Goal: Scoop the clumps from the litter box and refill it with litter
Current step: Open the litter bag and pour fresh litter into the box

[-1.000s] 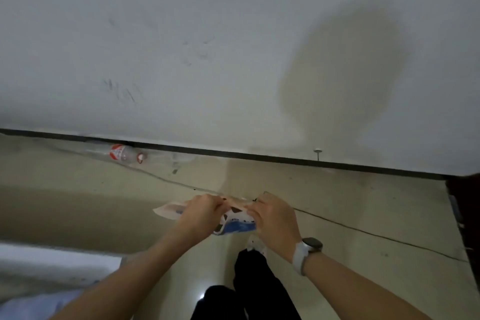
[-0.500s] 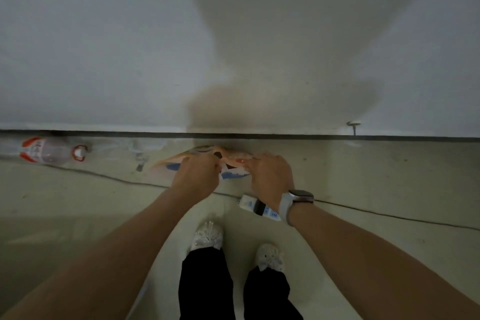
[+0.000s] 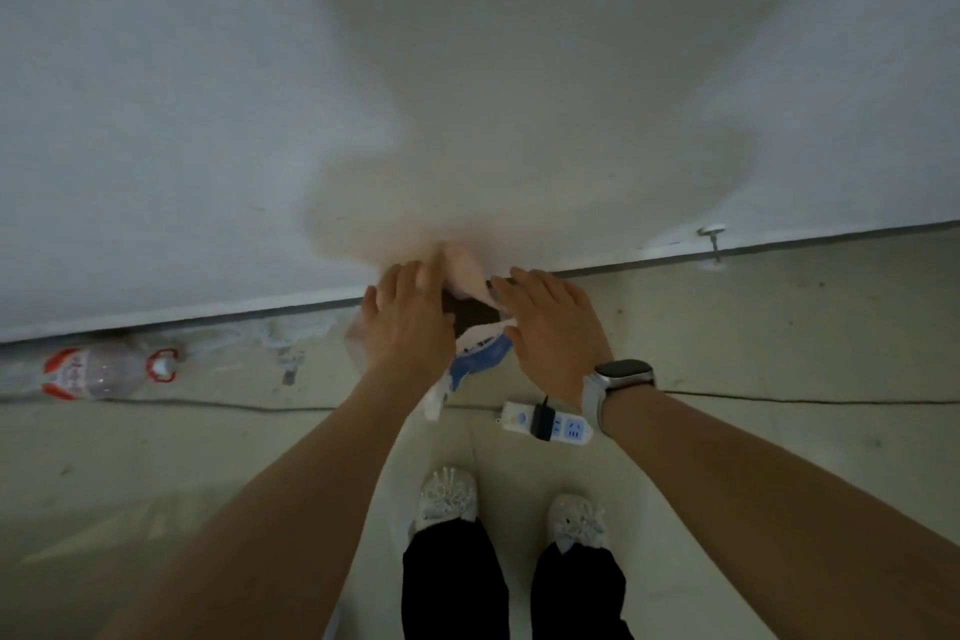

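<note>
Pressing against the litter bag (image 3: 475, 353), both hands, left hand (image 3: 410, 322) and right hand (image 3: 553, 327), are lying flat-fingered, seemingly ungripping; between them the leaning bag is risking slipping and spilling.

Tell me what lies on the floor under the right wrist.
A white power strip with a black plug in it lies below the right hand; a thin cable runs past. The wrist and watch cover its right end.

Left hand (image 3: 402, 322) and right hand (image 3: 553, 333) outstretched, fingers extended.
</note>
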A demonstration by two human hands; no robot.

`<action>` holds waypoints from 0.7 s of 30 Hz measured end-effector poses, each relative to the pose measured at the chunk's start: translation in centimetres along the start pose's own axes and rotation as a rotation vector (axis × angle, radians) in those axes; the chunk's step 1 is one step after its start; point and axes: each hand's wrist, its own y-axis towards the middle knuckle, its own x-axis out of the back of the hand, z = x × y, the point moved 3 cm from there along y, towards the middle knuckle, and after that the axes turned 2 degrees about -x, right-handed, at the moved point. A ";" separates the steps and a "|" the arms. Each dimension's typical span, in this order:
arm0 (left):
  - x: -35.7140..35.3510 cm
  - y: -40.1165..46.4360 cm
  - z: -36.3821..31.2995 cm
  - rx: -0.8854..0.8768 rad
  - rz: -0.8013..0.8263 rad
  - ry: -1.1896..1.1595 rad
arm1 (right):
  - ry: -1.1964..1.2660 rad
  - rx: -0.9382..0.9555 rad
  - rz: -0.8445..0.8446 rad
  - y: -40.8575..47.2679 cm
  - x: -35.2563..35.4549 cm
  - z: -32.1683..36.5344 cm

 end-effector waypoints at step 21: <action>20.1 -19.8 -15.0 -0.356 0.024 -0.089 | 0.439 -0.577 -0.357 -26.5 21.7 1.0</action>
